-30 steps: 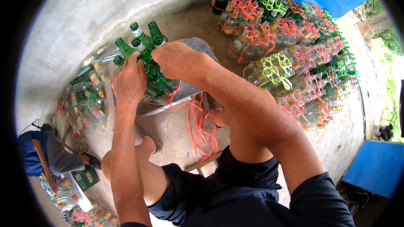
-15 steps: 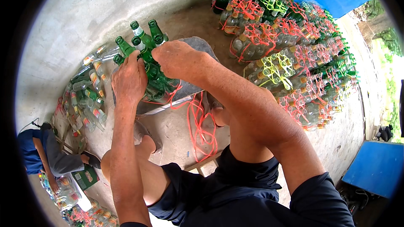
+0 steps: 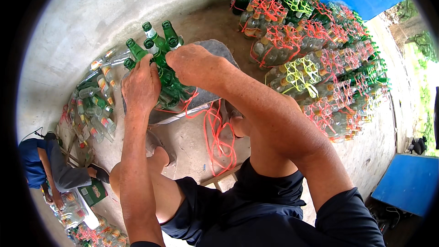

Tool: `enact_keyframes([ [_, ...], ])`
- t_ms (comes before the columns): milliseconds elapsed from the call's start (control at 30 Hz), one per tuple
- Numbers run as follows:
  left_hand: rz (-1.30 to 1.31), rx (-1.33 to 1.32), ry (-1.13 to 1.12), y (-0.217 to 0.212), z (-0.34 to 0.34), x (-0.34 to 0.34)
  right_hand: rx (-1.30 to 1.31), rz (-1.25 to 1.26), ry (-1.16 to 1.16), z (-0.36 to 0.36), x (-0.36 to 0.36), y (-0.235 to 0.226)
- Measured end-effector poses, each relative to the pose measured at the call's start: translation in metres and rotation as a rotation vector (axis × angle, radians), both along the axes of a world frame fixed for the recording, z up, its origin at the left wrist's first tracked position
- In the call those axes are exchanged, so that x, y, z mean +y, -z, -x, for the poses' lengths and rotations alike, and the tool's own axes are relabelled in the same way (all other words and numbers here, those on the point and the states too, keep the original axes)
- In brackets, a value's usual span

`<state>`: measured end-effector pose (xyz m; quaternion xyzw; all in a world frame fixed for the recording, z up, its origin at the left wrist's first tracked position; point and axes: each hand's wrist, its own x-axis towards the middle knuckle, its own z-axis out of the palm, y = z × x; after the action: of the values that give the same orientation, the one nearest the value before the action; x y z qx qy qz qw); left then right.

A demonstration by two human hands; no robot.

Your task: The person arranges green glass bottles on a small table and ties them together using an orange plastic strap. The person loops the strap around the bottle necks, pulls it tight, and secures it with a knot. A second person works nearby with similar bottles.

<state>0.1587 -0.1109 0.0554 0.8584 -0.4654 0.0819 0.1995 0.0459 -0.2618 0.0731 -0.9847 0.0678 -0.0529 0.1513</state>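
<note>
Several green glass bottles (image 3: 156, 41) stand bunched on a dark low slab (image 3: 211, 92) before me, necks up. My left hand (image 3: 141, 82) is closed against the bunch's near left side, its fingertips at a bottle neck. On the bunch's right side my right hand (image 3: 190, 63) is a fist at the necks; what it grips is hidden behind the knuckles. Red plastic string (image 3: 215, 132) runs round the lower part of the bottles and hangs off the slab's near edge in loose loops.
Tied bundles of clear and green bottles (image 3: 297, 75) fill the floor at right. Loose bottles (image 3: 98, 100) lie along the wall at left. Another person (image 3: 64, 169) sits at far left, hands among bottles. Blue panels (image 3: 407, 183) stand at the right edge.
My hands and the bottles stay almost where they were, with only a very slight shift. At far left the other person's hands have moved a little.
</note>
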Motion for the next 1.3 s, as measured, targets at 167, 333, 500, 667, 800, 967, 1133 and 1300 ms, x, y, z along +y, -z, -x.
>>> enact_keyframes([
  [167, 0.007, 0.005, 0.004, -0.001, 0.001, 0.0, 0.011, 0.004, -0.001, 0.0, 0.0, 0.001],
  [333, -0.003, -0.002, -0.001, 0.0, 0.0, 0.001, 0.045, -0.01, 0.002, 0.0, 0.002, -0.001],
  [500, -0.003, -0.003, 0.005, 0.0, 0.001, 0.0, 0.065, 0.013, 0.013, 0.0, 0.003, 0.002],
  [667, -0.001, -0.002, 0.004, 0.0, 0.001, -0.001, -0.062, -0.003, -0.032, 0.004, 0.003, 0.009],
  [800, -0.002, 0.0, 0.002, 0.001, 0.0, 0.0, -0.071, -0.016, -0.031, 0.003, 0.003, 0.011],
  [967, -0.004, 0.011, 0.005, 0.001, 0.0, -0.001, -0.092, 0.003, -0.024, 0.002, 0.003, 0.017],
  [1133, 0.001, 0.018, -0.005, 0.0, 0.002, -0.003, -0.059, 0.011, -0.017, 0.003, 0.003, 0.015],
  [1300, -0.012, 0.035, -0.024, -0.001, 0.001, -0.002, -0.069, 0.002, -0.024, 0.001, 0.003, 0.018],
])
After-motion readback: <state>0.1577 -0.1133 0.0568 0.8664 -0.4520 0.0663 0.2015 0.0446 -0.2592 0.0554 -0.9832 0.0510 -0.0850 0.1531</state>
